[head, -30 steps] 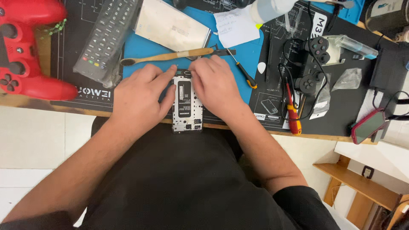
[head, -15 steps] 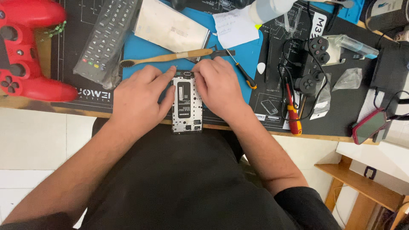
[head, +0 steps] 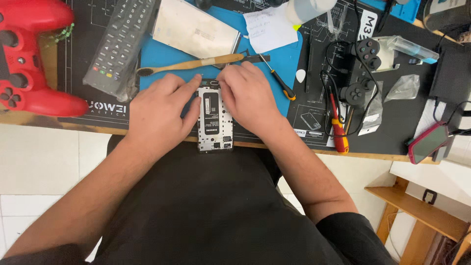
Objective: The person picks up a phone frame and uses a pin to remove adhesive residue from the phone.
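An opened phone (head: 214, 120) with its back cover off lies lengthwise at the near edge of the work mat, its bare frame and dark battery showing. My left hand (head: 159, 108) rests flat along the phone's left side and steadies it. My right hand (head: 248, 95) lies on the phone's right side, fingertips pressing at its top end. Whatever sits under those fingertips is hidden.
A red game controller (head: 24, 59) sits far left, beside a grey remote control (head: 117, 44). A wooden brush (head: 191, 64), a small screwdriver (head: 279, 81) and a red-handled tool (head: 338, 130) lie around the phone. Black joystick parts (head: 360, 68) and a pink-cased phone (head: 428, 142) are at the right.
Both hands stay on the opened phone. My right hand's fingers have shifted slightly at its top end; the phone has not moved.
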